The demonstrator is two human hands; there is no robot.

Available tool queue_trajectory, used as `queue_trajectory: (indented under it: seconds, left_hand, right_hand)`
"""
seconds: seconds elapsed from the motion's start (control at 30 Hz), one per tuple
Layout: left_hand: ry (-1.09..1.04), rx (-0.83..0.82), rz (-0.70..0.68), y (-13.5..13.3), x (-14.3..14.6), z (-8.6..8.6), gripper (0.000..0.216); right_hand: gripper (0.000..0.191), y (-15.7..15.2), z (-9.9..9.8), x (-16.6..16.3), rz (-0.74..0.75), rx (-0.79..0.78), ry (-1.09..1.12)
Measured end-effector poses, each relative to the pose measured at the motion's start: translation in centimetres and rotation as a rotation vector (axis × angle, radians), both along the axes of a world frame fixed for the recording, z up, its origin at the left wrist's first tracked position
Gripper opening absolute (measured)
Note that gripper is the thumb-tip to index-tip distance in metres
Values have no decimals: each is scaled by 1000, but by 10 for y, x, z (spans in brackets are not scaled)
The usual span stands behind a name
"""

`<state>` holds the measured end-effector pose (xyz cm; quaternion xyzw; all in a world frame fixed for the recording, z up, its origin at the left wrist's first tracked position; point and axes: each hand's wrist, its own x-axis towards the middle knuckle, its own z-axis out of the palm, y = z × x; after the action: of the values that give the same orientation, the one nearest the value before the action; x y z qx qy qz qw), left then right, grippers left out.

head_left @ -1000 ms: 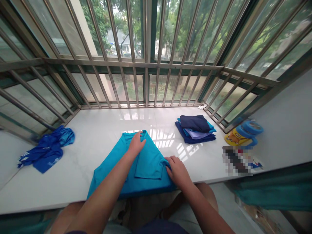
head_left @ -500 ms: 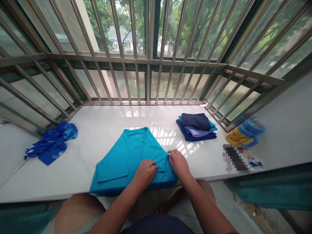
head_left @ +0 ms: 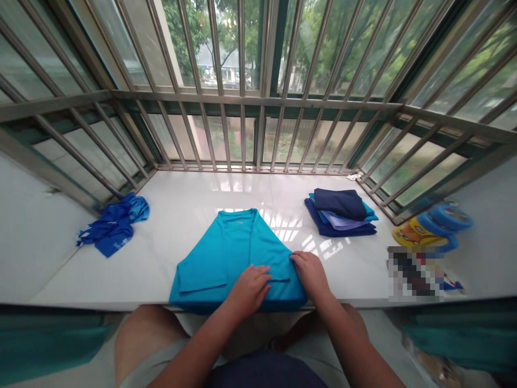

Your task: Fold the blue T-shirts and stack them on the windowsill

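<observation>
A turquoise shirt (head_left: 226,253) lies partly folded on the white sill (head_left: 177,210), its sides turned in toward the middle. My left hand (head_left: 248,288) rests on its near edge, fingers curled down against the cloth. My right hand (head_left: 312,274) presses the shirt's right near corner, fingers bent and gripping the fabric edge.
A stack of folded blue and navy clothes (head_left: 341,212) sits to the right. A crumpled blue garment (head_left: 113,226) lies at the far left. A yellow and blue container (head_left: 432,229) stands at the right edge. Metal window bars (head_left: 242,102) close off the back and sides.
My left hand has come back from the shirt's collar to its near edge beside my right hand. The view has shifted slightly so everything sits further right.
</observation>
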<state>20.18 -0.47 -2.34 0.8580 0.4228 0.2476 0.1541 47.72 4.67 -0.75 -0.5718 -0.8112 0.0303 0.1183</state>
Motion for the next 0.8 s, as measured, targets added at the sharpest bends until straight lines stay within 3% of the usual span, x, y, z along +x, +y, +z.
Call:
queue_trajectory:
  seconds: [0.2,0.33,0.47,0.57,0.8]
  left_hand:
    - [-27,121,324,-23,-104,0,28]
    - [63,92,347,-33,-144,-5,34]
    - [125,93,351,-28,-139,-12,35]
    - [177,95,357,-20,-132,-14,35]
    - [167,97,401,-8,-114,-7,31]
  right_hand:
    - [29,-19,8,-4,25,93,108]
    - [28,-43,12,-42,177,32,126]
    - [26,-56,5,-86,201,-25,78]
    - [22,-58,1,-100,165,-48,60]
    - [22,-53,7,-59,-41,-36,85]
